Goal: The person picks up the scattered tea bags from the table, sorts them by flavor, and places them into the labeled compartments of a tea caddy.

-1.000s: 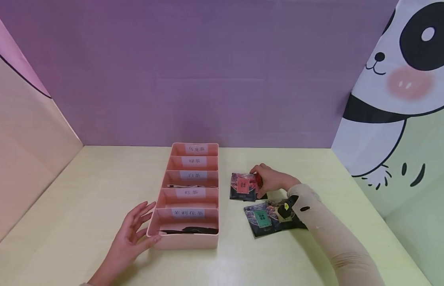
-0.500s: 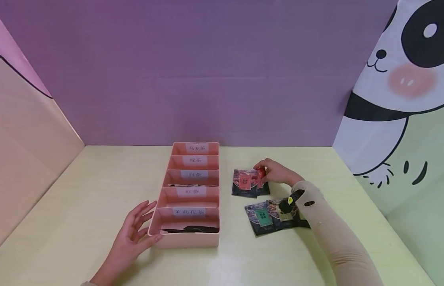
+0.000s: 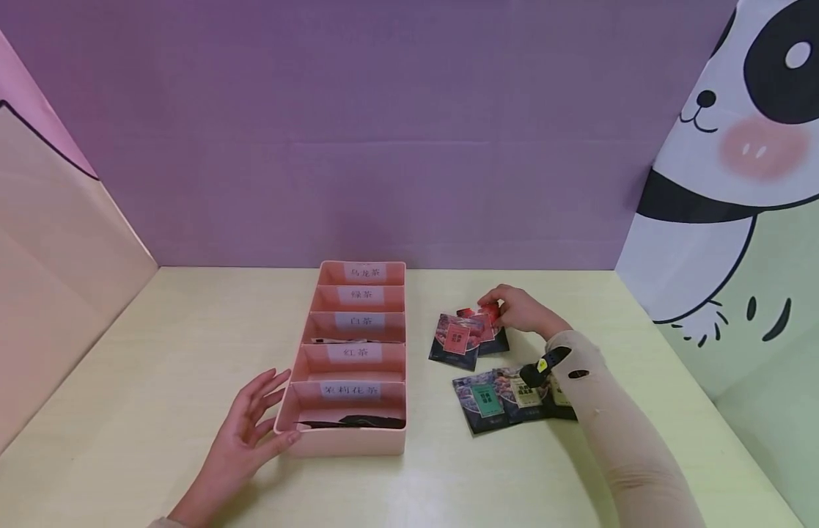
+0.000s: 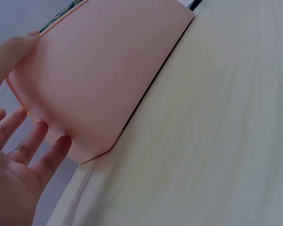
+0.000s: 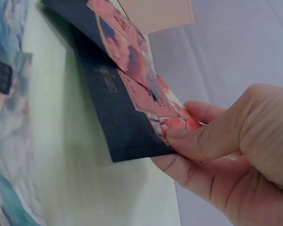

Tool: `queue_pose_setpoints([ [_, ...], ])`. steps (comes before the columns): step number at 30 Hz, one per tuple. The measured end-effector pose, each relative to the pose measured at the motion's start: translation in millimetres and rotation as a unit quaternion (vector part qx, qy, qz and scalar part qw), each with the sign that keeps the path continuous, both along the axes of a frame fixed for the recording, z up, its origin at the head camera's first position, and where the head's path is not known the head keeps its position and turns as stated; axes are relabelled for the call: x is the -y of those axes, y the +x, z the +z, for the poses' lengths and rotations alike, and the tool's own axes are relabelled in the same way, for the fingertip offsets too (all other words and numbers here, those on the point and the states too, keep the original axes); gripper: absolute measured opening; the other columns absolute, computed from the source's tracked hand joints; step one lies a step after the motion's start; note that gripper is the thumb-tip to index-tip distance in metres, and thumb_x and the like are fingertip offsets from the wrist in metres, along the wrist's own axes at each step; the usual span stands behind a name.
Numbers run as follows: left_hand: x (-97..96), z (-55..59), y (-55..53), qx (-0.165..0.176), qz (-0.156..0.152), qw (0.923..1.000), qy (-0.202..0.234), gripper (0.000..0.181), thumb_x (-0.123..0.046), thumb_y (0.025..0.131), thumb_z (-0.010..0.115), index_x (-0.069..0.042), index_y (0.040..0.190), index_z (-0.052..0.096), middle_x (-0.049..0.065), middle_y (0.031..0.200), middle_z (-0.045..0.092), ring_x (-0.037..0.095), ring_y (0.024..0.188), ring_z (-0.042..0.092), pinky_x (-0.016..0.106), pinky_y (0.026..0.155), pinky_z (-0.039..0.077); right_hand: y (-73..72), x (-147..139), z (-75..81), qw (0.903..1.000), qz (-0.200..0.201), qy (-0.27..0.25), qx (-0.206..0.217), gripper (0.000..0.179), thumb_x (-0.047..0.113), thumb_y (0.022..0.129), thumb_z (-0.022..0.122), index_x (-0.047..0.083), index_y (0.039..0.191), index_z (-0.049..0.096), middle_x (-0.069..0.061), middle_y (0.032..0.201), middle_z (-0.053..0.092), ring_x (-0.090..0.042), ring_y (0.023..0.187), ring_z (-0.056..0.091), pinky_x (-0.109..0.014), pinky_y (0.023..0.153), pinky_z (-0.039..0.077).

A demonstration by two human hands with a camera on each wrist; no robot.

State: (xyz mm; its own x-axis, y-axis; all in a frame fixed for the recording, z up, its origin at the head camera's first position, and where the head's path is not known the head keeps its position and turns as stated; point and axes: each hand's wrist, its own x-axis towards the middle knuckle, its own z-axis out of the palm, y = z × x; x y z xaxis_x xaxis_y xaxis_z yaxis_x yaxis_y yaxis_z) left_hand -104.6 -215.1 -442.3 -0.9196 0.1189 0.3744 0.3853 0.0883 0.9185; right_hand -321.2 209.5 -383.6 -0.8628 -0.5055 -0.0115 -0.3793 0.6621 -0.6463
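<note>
My left hand (image 3: 246,427) rests at the near left corner of a long pink divided box (image 3: 346,443). In the left wrist view its thumb and fairly straight fingertips touch the box wall. Between thumb and fingers, my right hand (image 3: 523,309) pinches a red-labelled tea sachet (image 5: 127,134) by its red upper edge. Another red-labelled tea sachet (image 3: 456,342) partly overlaps it, tilted on top. Closer to me lie a green-labelled sachet (image 3: 486,400) and yellow-labelled sachets (image 3: 528,392), overlapping and partly hidden by the right wrist.
White labels with Chinese characters mark the box compartments. Dark sachets (image 3: 363,422) lie in the nearest compartment, and a sachet edge (image 3: 343,340) shows in the middle one. A purple wall (image 3: 396,147) closes off the back of the pale table (image 3: 204,330).
My right hand has moved right and away from me, drawing its sachet partly out from under the other red-labelled one, which now sits tilted. The left hand stays at the box.
</note>
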Motion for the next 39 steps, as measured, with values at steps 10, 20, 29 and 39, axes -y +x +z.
queue_pose_setpoints([
  [10, 0.5, -0.9, -3.2, -0.004, -0.005, 1.0000, -0.001, 0.085, 0.018, 0.082, 0.068, -0.006, 0.152, 0.026, -0.013, 0.148, 0.045, 0.001, 0.125, 0.047, 0.014, 0.095, 0.045, -3.5, -8, 8.2, 0.9968, -0.041, 0.030, -0.062, 0.043, -0.024, 0.079, 0.054, -0.013, 0.120, 0.063, -0.023, 0.109, 0.056, -0.022, 0.069, 0.047, -0.030, 0.059, 0.042],
  [20, -1.9, 1.1, -3.0, -0.005, -0.001, 1.0000, -0.002, 0.085, 0.018, 0.082, 0.069, -0.007, 0.152, 0.028, -0.015, 0.146, 0.046, -0.001, 0.124, 0.048, 0.013, 0.094, 0.044, -4.1, -9, 15.3, 0.9881, -0.076, 0.041, -0.128, 0.042, -0.022, 0.078, 0.056, -0.012, 0.117, 0.066, -0.023, 0.105, 0.057, -0.020, 0.062, 0.042, -0.031, 0.055, 0.035],
  [29, -1.0, -0.4, -2.9, 0.001, 0.002, 1.0000, -0.007, 0.085, 0.016, 0.083, 0.069, -0.006, 0.152, 0.027, -0.016, 0.147, 0.045, -0.002, 0.124, 0.047, 0.013, 0.094, 0.044, -0.1, -5, 24.2, 0.9777, -0.116, 0.019, -0.174, 0.046, -0.021, 0.076, 0.052, -0.011, 0.118, 0.066, -0.021, 0.101, 0.057, -0.029, 0.074, 0.049, -0.033, 0.058, 0.038],
  [39, -0.5, -1.5, -0.6, -0.004, 0.001, 1.0000, 0.005, 0.085, 0.018, 0.082, 0.068, -0.006, 0.152, 0.027, -0.013, 0.147, 0.046, 0.000, 0.124, 0.047, 0.013, 0.094, 0.044, 10.1, 12, 36.0, 0.9726, -0.099, -0.042, -0.206, 0.039, -0.020, 0.080, 0.062, -0.009, 0.117, 0.068, -0.020, 0.103, 0.059, -0.033, 0.080, 0.060, -0.038, 0.064, 0.052],
])
